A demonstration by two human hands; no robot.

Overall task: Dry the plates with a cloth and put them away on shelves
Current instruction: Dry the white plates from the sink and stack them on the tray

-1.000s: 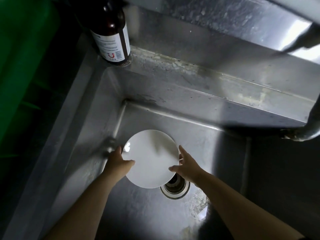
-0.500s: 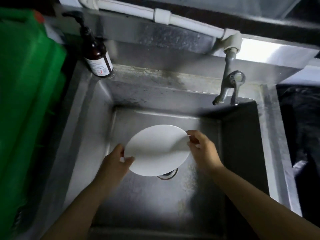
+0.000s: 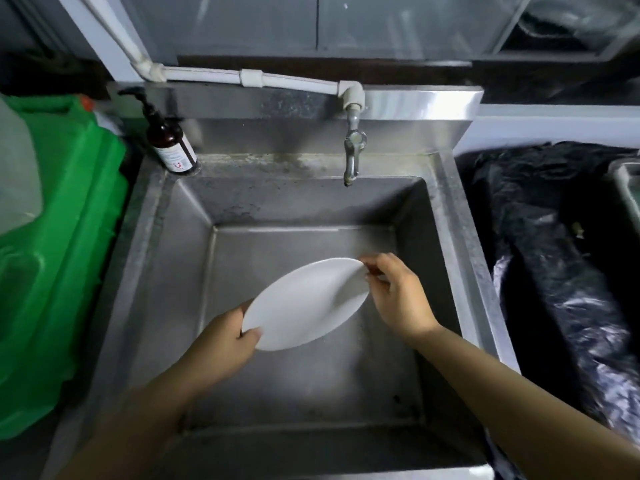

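White plate (image 3: 306, 304), one item, round and plain, glossy and unmarked on the face we are seeing; no chips or food are showing. We are holding it tilted above the basin of the steel sink (image 3: 166, 265), its right edge raised and its left edge low, most likely so that water is running off before drying. Our left hand (image 3: 225, 336) is gripping the lower left rim, thumb curled over the top face. Our right hand (image 3: 398, 296) is pinching the upper right rim with bent fingers. Two opposite holds are keeping a possibly wet, slippery disc steady. We are keeping it clear of the tap (image 3: 352, 154), which is standing well behind it with no water showing. We are seeing no cloth and no shelf, so we are judging the drying as not yet begun.
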